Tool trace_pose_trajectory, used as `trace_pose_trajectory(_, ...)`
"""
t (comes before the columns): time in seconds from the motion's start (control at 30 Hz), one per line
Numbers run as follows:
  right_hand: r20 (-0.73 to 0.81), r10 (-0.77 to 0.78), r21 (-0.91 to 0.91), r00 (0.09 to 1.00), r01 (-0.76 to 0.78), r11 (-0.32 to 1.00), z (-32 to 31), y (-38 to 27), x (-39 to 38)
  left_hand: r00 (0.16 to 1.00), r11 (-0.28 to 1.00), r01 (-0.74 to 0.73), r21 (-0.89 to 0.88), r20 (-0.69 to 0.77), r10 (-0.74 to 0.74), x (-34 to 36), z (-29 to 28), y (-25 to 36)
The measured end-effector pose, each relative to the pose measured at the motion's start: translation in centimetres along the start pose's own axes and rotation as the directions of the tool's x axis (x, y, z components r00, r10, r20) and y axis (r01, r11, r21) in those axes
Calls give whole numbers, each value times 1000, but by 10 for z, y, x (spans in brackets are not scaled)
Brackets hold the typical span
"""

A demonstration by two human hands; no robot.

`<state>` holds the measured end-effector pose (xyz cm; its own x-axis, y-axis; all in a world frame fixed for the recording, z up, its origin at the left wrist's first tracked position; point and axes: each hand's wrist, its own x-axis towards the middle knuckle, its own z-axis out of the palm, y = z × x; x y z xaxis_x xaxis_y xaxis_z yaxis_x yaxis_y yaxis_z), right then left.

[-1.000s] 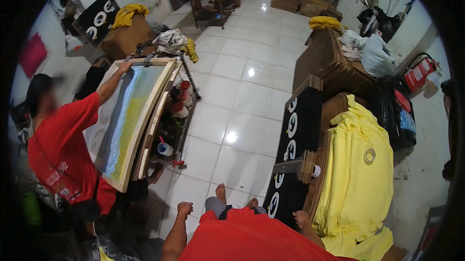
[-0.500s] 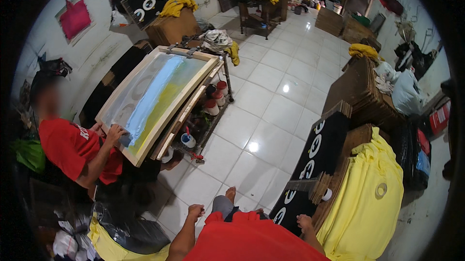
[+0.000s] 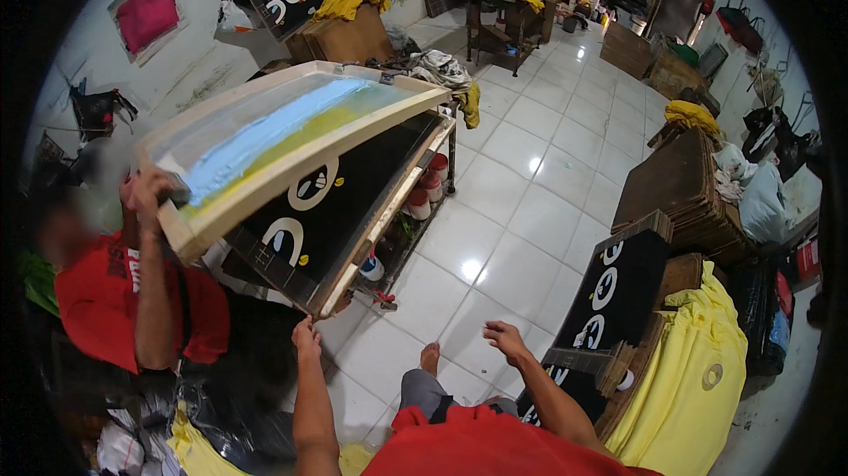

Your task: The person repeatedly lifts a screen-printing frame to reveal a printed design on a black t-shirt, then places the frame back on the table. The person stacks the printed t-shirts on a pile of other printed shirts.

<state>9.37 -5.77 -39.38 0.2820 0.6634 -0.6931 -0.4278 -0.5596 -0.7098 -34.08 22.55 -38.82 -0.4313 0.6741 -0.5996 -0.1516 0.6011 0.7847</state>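
The left grip [image 3: 306, 337] is at the corner of the printed board [image 3: 371, 185]; I cannot tell if it grasps. The right grip [image 3: 505, 342] is loose, empty. Beyond the left one, a co-worker's hand [image 3: 154, 193] holds the screen [image 3: 309, 156] tilted, perhaps to uncover the board.

On my left, the table [image 3: 394, 213] carries a black panel [image 3: 355, 186] printed with white rings; lower down on it stand red-and-white containers [image 3: 418, 203]. On my right, brown boards [image 3: 643, 361] bear yellow cloth [image 3: 685, 379], topped by a ring [image 3: 705, 379]. I stand on white floor tiles [image 3: 481, 233].
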Motion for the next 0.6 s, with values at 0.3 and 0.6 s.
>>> trace_pose_trajectory(0.3, 243, -56, 176, 968, 13, 984, 211, -153, 126, 993, 978, 84, -189, 96, -66, 13, 31, 70)
trace_pose_trajectory(0.6, 453, -289, 771, 843, -208, 603, 285, -210, 227, 963, 998, -7, -64, 268, 24, -84, 50, 99)
